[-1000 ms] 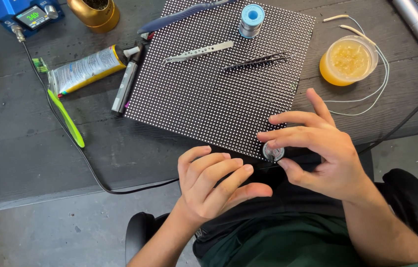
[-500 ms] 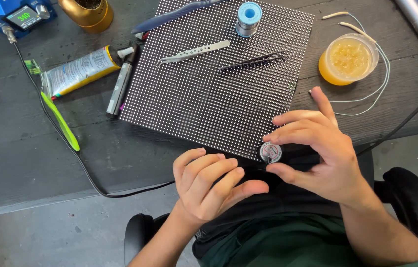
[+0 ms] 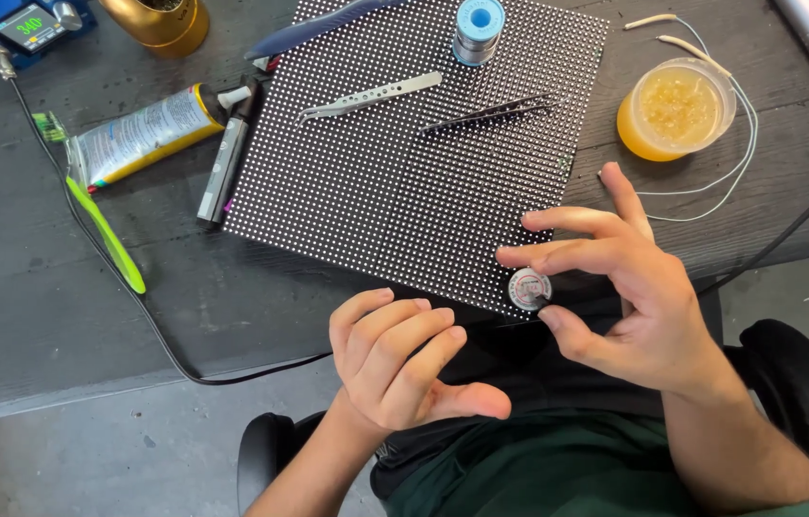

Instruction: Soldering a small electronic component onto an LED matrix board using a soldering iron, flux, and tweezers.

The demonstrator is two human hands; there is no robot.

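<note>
We pinch a small round metal spool point(image 3: 529, 288) in our right hand point(image 3: 629, 287), thumb under it and forefinger over it, the other fingers fanned out above. It sits right at the near edge of the LED matrix panel point(image 3: 404, 163) on the dark wooden table point(image 3: 60, 316). Our left hand point(image 3: 399, 364) hovers just beside, below and to the left of the spool, fingers loosely curled, holding nothing. Two tweezers point(image 3: 371, 97) and a solder reel point(image 3: 477, 29) lie on the panel's far part.
</note>
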